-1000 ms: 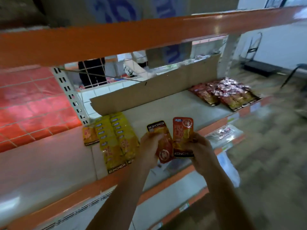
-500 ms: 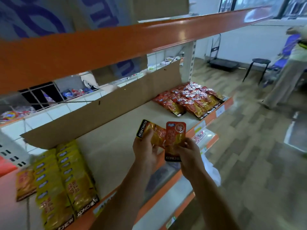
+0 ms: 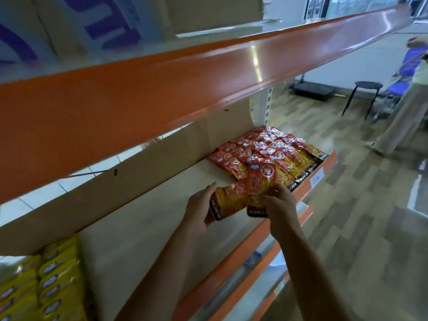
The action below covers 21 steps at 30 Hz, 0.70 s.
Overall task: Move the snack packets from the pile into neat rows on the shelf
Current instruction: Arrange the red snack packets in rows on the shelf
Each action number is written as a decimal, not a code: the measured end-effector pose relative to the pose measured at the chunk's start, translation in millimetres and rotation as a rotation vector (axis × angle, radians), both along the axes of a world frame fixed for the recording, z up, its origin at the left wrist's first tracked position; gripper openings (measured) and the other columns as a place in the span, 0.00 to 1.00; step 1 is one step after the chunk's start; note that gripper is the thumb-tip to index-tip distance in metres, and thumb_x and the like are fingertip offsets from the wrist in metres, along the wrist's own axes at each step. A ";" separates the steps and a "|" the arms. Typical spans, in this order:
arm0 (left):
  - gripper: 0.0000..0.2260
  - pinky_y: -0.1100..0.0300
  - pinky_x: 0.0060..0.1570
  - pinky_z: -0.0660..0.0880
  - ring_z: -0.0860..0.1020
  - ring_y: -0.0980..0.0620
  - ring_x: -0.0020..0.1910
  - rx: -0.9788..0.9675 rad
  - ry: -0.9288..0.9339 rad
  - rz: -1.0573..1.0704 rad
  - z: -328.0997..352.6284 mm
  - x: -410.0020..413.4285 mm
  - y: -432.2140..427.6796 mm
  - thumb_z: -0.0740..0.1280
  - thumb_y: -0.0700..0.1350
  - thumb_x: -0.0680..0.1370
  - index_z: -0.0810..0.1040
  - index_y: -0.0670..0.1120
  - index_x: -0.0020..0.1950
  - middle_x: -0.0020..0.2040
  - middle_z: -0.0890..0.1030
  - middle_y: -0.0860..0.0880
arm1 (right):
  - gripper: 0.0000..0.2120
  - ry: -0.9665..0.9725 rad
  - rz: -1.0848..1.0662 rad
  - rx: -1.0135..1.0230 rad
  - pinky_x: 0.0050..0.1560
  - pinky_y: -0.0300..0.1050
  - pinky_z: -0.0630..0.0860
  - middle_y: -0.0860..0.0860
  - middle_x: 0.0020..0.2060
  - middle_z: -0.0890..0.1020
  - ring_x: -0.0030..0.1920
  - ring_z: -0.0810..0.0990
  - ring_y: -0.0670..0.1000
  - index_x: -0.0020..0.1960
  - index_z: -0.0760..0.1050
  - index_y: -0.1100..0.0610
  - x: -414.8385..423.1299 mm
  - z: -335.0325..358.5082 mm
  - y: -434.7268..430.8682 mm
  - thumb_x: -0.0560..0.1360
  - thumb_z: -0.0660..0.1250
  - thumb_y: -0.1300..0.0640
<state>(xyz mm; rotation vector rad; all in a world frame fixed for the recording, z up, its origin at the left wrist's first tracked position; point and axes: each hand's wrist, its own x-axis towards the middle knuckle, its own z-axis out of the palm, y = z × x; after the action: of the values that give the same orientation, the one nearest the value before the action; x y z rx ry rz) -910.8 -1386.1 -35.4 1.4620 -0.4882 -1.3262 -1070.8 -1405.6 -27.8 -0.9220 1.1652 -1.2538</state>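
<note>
Holding one snack packet each: left hand (image 3: 199, 208) grips a sideways packet (image 3: 229, 200), right hand (image 3: 279, 205) pinches an upright packet (image 3: 260, 181). One pile (image 3: 266, 149) lies just beyond them.

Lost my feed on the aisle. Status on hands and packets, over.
Left hand grips tilted packet. Right hand grips upright packet, overlapping it. Both over bare shelf, beside red packets. Nothing blocking.

2 hands: left hand (image 3: 199, 207), right hand (image 3: 281, 205); 2 held pkts (image 3: 260, 181); 1 stool (image 3: 368, 84); pile (image 3: 266, 147) uncountable.
</note>
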 end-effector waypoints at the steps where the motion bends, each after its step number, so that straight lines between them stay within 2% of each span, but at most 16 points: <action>1: 0.11 0.58 0.41 0.77 0.82 0.47 0.46 -0.007 -0.064 -0.053 -0.2 1.5 -3.8 0.69 0.52 0.75 0.81 0.46 0.51 0.50 0.83 0.42 | 0.14 0.034 0.009 -0.032 0.35 0.44 0.76 0.55 0.40 0.79 0.38 0.79 0.51 0.44 0.73 0.57 -0.4 0.0 -7.8 0.70 0.62 0.76; 3: 0.11 0.62 0.37 0.76 0.82 0.49 0.45 -0.030 -0.146 -0.137 -0.5 5.1 -11.4 0.70 0.49 0.75 0.82 0.46 0.54 0.51 0.84 0.43 | 0.14 0.116 0.056 -0.097 0.35 0.43 0.76 0.54 0.41 0.80 0.39 0.80 0.52 0.45 0.73 0.55 -0.3 0.6 -23.0 0.71 0.63 0.74; 6: 0.10 0.59 0.42 0.78 0.82 0.49 0.48 -0.052 -0.246 -0.225 -2.4 7.0 -26.3 0.71 0.50 0.75 0.83 0.47 0.52 0.50 0.84 0.44 | 0.13 0.210 0.137 -0.170 0.33 0.43 0.75 0.53 0.39 0.80 0.39 0.79 0.52 0.46 0.74 0.57 0.4 -0.8 -49.3 0.71 0.64 0.73; 9: 0.09 0.53 0.50 0.78 0.83 0.49 0.48 -0.059 -0.402 -0.285 -3.4 1.9 -45.4 0.70 0.54 0.74 0.84 0.49 0.48 0.47 0.85 0.47 | 0.10 0.281 0.216 -0.203 0.37 0.55 0.76 0.56 0.38 0.81 0.39 0.79 0.61 0.46 0.75 0.57 -1.2 0.1 -75.9 0.68 0.65 0.68; 12: 0.07 0.58 0.44 0.75 0.82 0.51 0.44 -0.075 -0.461 -0.271 -0.3 -8.6 -64.4 0.69 0.52 0.75 0.82 0.49 0.46 0.43 0.84 0.49 | 0.10 0.237 0.320 -0.216 0.43 0.65 0.77 0.61 0.42 0.81 0.45 0.79 0.67 0.47 0.75 0.56 -7.2 4.5 -101.9 0.65 0.65 0.61; 14: 0.05 0.61 0.43 0.74 0.82 0.53 0.43 -0.064 -0.481 -0.233 0.3 -16.0 -76.1 0.69 0.51 0.76 0.81 0.50 0.44 0.42 0.84 0.51 | 0.10 0.239 0.367 -0.221 0.45 0.65 0.78 0.60 0.43 0.81 0.45 0.80 0.65 0.47 0.76 0.53 -11.1 6.9 -119.2 0.66 0.66 0.60; 18: 0.05 0.61 0.44 0.76 0.83 0.54 0.45 -0.068 -0.435 -0.080 -7.5 -30.1 -92.4 0.69 0.48 0.76 0.83 0.50 0.50 0.47 0.85 0.50 | 0.08 0.232 0.402 -0.222 0.44 0.63 0.79 0.59 0.42 0.82 0.43 0.82 0.63 0.45 0.76 0.55 -16.4 1.5 -151.6 0.67 0.66 0.65; 20: 0.06 0.60 0.44 0.77 0.83 0.53 0.45 -0.068 -0.425 -0.001 -12.2 -36.1 -95.0 0.70 0.47 0.76 0.83 0.48 0.50 0.48 0.85 0.48 | 0.06 0.214 0.409 -0.212 0.41 0.58 0.79 0.55 0.37 0.80 0.39 0.80 0.57 0.42 0.75 0.56 -22.3 -1.2 -164.4 0.68 0.65 0.66; 21: 0.07 0.58 0.46 0.79 0.83 0.53 0.46 -0.054 -0.436 0.028 -16.7 -37.8 -95.5 0.71 0.48 0.75 0.83 0.48 0.51 0.48 0.85 0.48 | 0.06 0.198 0.419 -0.209 0.37 0.53 0.75 0.54 0.34 0.77 0.36 0.76 0.55 0.40 0.73 0.57 -26.4 -2.3 -170.7 0.68 0.64 0.67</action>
<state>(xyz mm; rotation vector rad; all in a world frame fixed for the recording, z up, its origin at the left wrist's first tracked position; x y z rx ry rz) -948.5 -1481.6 -52.1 1.7106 -0.7748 -0.9614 -1097.2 -1576.3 -30.1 -1.3923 0.9351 -0.9674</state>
